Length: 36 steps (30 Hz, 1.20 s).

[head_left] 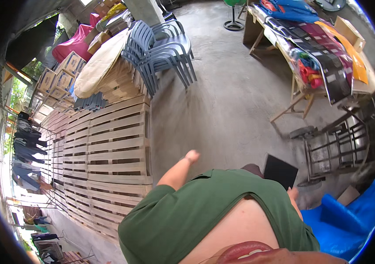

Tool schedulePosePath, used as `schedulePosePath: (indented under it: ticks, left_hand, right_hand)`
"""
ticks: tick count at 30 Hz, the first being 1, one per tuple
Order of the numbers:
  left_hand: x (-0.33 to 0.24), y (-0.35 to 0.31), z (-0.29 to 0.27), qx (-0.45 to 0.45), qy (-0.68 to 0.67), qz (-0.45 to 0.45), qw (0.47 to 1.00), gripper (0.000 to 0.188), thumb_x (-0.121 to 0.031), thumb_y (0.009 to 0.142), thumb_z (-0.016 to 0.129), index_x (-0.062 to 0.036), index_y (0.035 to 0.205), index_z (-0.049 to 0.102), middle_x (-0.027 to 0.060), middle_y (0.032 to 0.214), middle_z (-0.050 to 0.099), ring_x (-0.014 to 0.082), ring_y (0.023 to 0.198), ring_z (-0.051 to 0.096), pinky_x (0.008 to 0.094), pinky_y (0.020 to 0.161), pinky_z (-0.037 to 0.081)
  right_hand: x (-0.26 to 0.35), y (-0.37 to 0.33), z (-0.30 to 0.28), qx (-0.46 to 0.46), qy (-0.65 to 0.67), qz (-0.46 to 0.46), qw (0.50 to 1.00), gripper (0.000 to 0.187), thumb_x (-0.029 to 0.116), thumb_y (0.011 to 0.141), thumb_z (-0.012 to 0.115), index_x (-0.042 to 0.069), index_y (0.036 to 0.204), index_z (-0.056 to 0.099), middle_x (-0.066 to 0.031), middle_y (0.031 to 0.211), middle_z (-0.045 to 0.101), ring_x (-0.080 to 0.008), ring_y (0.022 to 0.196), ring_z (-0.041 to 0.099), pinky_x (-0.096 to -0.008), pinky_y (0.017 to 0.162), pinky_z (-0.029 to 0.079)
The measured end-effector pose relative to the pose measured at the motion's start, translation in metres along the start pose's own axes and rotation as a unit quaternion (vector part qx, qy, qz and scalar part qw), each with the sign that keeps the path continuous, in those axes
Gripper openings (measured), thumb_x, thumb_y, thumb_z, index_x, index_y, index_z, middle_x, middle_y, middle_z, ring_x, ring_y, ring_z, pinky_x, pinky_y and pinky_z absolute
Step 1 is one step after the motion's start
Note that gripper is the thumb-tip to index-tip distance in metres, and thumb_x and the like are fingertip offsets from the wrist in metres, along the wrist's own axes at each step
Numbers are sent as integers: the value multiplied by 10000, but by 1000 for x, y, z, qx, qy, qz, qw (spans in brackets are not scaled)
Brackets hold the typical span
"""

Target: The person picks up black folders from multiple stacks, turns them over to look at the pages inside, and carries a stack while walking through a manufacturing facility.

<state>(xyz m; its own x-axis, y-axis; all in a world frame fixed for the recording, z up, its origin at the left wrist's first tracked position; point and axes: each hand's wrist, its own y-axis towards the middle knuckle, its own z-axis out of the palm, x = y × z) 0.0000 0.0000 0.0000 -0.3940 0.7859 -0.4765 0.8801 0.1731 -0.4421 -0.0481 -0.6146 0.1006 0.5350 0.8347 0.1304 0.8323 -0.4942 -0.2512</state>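
My left hand [192, 155] hangs out over the grey concrete floor, beside the wooden pallets. It is small and blurred, so its fingers cannot be made out, and no object shows in it. Low on the right, my right hand [292, 192] grips the near edge of a flat black rectangular panel [281, 171]. Only part of that hand shows past my green shirt. The panel is tilted beside my body, above the floor. Whether it is a folder, a board or a device I cannot tell.
Slatted wooden pallets [117, 152] cover the left floor. Stacked grey plastic chairs [163, 50] stand beyond, near flattened cardboard [119, 83] and boxes [64, 75]. A cloth-laden table [291, 55], a metal trolley [337, 147] and a blue tarp [346, 220] lie right. A fan base [233, 25] stands far ahead.
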Motion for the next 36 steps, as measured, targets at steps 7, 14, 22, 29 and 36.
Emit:
schedulePosePath:
  ticks: [7, 14, 22, 29, 36]
  left_hand:
    - [-198, 204, -135, 15, -154, 70, 986, 318, -213, 871, 571, -17, 1117, 623, 112, 967, 680, 184, 837, 625, 302, 787, 500]
    - [-58, 276, -147, 79, -14, -99, 992, 319, -314, 851, 551, -40, 949, 681, 182, 930, 679, 313, 873, 656, 431, 780, 510]
    - [-34, 325, -199, 155, -122, -362, 911, 300, -318, 843, 559, -49, 887, 683, 155, 887, 678, 301, 820, 659, 421, 738, 515]
    - [-25, 547, -299, 127, -137, -343, 921, 290, -312, 839, 559, -47, 852, 678, 151, 841, 675, 282, 787, 658, 412, 698, 516]
    - [-70, 915, -484, -46, -168, -190, 966, 361, -323, 842, 558, -19, 1005, 666, 185, 901, 681, 314, 853, 653, 408, 771, 505]
  right_hand:
    - [42, 141, 95, 173, -77, 22, 982, 312, 285, 852, 631, -9, 949, 666, -233, 983, 643, -416, 960, 599, -478, 828, 477]
    - [282, 376, 125, 255, -106, -187, 943, 330, 305, 848, 632, -3, 961, 668, -229, 987, 644, -413, 970, 600, -476, 843, 477]
    - [714, 613, -29, 105, -20, -264, 958, 235, 185, 759, 645, 27, 929, 679, -213, 988, 659, -377, 947, 630, -453, 827, 514]
    - [893, 707, -49, 56, 55, -232, 970, 271, 194, 727, 665, 34, 946, 664, -226, 946, 652, -411, 910, 619, -467, 829, 498]
    - [938, 770, -8, 185, -85, -130, 970, 245, 153, 776, 589, 19, 963, 674, -231, 1054, 639, -416, 988, 606, -480, 836, 501]
